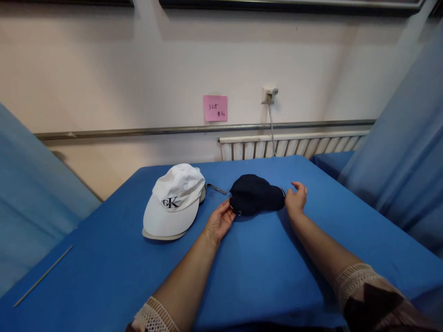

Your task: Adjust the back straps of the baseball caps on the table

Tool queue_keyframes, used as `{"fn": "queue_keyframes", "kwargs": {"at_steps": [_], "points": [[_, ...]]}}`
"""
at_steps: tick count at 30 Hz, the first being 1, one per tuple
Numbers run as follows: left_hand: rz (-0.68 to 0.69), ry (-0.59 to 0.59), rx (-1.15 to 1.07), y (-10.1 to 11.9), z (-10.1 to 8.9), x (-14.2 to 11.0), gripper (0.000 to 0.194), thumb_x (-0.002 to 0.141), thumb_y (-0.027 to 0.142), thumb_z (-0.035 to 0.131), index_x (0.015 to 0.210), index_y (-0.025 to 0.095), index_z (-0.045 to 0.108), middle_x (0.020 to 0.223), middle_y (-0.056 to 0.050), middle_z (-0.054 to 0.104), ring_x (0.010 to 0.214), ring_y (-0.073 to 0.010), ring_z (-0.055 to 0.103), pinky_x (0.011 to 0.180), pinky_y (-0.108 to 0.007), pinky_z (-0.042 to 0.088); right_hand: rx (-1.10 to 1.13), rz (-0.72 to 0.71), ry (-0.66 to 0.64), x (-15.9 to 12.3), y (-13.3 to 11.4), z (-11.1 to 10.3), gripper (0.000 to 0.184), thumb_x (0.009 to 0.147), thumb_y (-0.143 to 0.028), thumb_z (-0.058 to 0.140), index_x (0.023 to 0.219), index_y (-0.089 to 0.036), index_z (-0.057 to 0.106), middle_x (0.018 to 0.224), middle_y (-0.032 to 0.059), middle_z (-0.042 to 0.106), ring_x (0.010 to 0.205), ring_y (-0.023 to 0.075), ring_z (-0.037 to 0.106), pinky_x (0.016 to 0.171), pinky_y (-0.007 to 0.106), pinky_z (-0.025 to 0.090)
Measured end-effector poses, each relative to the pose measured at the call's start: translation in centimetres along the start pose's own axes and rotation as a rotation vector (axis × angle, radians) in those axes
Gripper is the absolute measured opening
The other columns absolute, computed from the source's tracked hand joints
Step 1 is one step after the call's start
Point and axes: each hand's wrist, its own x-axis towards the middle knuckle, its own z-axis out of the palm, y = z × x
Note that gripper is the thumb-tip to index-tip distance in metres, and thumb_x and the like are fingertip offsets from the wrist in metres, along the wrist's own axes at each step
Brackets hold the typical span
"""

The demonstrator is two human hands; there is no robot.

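Note:
A dark navy baseball cap is held above or on the blue-covered table, its brim turned to the right. At its back edge, the fingers and thumb of my left hand are closed on the rim near a small metal ring. My right hand is at the tip of the brim, its fingers bent and seemingly pinching the edge. To the left lies a white baseball cap with black "CK" lettering, stacked over another cap whose pale brim shows underneath. A dark strap sticks out from the stack toward the navy cap.
Blue cloth covers the table. A thin stick lies near its left edge. Behind are a metal rail, a radiator, a pink note and a socket with a plug. Blue curtains hang on both sides.

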Motion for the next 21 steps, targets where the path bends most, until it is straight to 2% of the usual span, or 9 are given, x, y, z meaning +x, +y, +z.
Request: {"fn": "queue_keyframes", "kwargs": {"at_steps": [1, 2, 4, 6, 7, 10, 14, 18, 21], "points": [[0.009, -0.016, 0.027, -0.2, 0.1, 0.0, 0.019, 0.087, 0.003, 0.054, 0.102, 0.011, 0.064, 0.091, -0.007, 0.071, 0.081, -0.0133, 0.069, 0.081, -0.026, 0.056, -0.020, -0.081, -0.019, -1.7, -0.6, 0.5, 0.023, 0.071, -0.014, 0.059, 0.092, -0.024, 0.059, 0.123, 0.0085, 0.057, 0.127, 0.0251, 0.045, 0.103, 0.042, 0.042], [0.013, -0.022, 0.050, -0.3, 0.1, 0.0, 0.020, 0.087, 0.003, 0.054, 0.103, 0.011, 0.064, 0.091, -0.007, 0.071, 0.080, -0.0130, 0.069, 0.080, -0.025, 0.057, -0.089, -0.256, -0.154, -3.7, -1.1, 1.1, 0.021, 0.075, -0.014, 0.056, 0.092, -0.025, 0.062, 0.122, 0.0089, 0.057, 0.126, 0.0260, 0.045, 0.105, 0.044, 0.039], [0.013, -0.009, 0.086, -0.6, 0.1, 0.0, 0.019, 0.087, 0.003, 0.056, 0.102, 0.011, 0.063, 0.088, -0.006, 0.070, 0.076, -0.0116, 0.069, 0.075, -0.021, 0.057, -0.181, -0.522, -0.567, -7.7, -1.9, 2.1, 0.028, 0.080, -0.011, 0.053, 0.100, -0.028, 0.065, 0.116, 0.0071, 0.061, 0.119, 0.0254, 0.052, 0.105, 0.045, 0.039], [0.016, 0.019, 0.116, -0.7, 0.0, 0.1, 0.018, 0.085, 0.001, 0.058, 0.099, 0.011, 0.063, 0.084, -0.004, 0.069, 0.070, -0.0098, 0.068, 0.069, -0.018, 0.056, -0.287, -0.656, -0.874, -10.6, -2.0, 3.1, 0.037, 0.083, -0.010, 0.052, 0.113, -0.029, 0.062, 0.123, 0.0067, 0.060, 0.118, 0.0249, 0.053, 0.104, 0.045, 0.040], [0.019, 0.034, 0.129, -0.8, -0.1, 0.2, 0.018, 0.084, 0.001, 0.059, 0.097, 0.012, 0.063, 0.082, -0.003, 0.068, 0.069, -0.0092, 0.067, 0.066, -0.017, 0.056, -0.345, -0.685, -0.928, -11.4, -1.8, 3.5, 0.040, 0.084, -0.010, 0.053, 0.118, -0.028, 0.060, 0.126, 0.0076, 0.059, 0.121, 0.0256, 0.052, 0.105, 0.047, 0.040], [0.028, 0.072, 0.163, -1.0, -0.1, 0.2, 0.017, 0.082, -0.001, 0.060, 0.094, 0.011, 0.061, 0.080, -0.003, 0.067, 0.069, -0.0096, 0.067, 0.066, -0.017, 0.056, -0.496, -0.686, -0.889, -11.0, -0.3, 4.3, 0.047, 0.081, -0.009, 0.055, 0.126, -0.023, 0.054, 0.131, 0.0107, 0.055, 0.123, 0.0271, 0.048, 0.103, 0.050, 0.041], [0.042, 0.112, 0.308, -1.2, 0.2, 0.0, 0.022, 0.080, 0.006, 0.066, 0.100, 0.012, 0.059, 0.086, -0.007, 0.069, 0.070, -0.0144, 0.069, 0.065, -0.024, 0.057, -0.585, -0.647, -0.765, -8.7, 2.0, 4.3, 0.041, 0.080, -0.005, 0.052, 0.118, -0.019, 0.056, 0.119, 0.0113, 0.061, 0.112, 0.0260, 0.054, 0.097, 0.047, 0.046], [0.332, 0.254, 0.841, -1.1, 0.8, -0.3, 0.023, 0.080, 0.018, 0.067, 0.103, 0.016, 0.063, 0.083, -0.004, 0.066, 0.067, -0.0140, 0.064, 0.060, -0.025, 0.052, -0.616, -0.576, -0.730, -8.3, 2.4, 4.1, 0.044, 0.081, -0.006, 0.052, 0.123, -0.019, 0.053, 0.113, 0.0107, 0.065, 0.105, 0.0247, 0.059, 0.094, 0.043, 0.049], [0.597, 0.178, 1.200, -1.0, 1.3, -0.8, 0.017, 0.079, 0.021, 0.068, 0.096, 0.019, 0.069, 0.091, -0.003, 0.063, 0.074, -0.0132, 0.060, 0.072, -0.027, 0.050, -0.643, -0.556, -0.771, -8.7, 2.1, 4.0, 0.047, 0.081, -0.008, 0.054, 0.127, -0.017, 0.050, 0.116, 0.0115, 0.065, 0.105, 0.0251, 0.059, 0.093, 0.043, 0.049]]}}
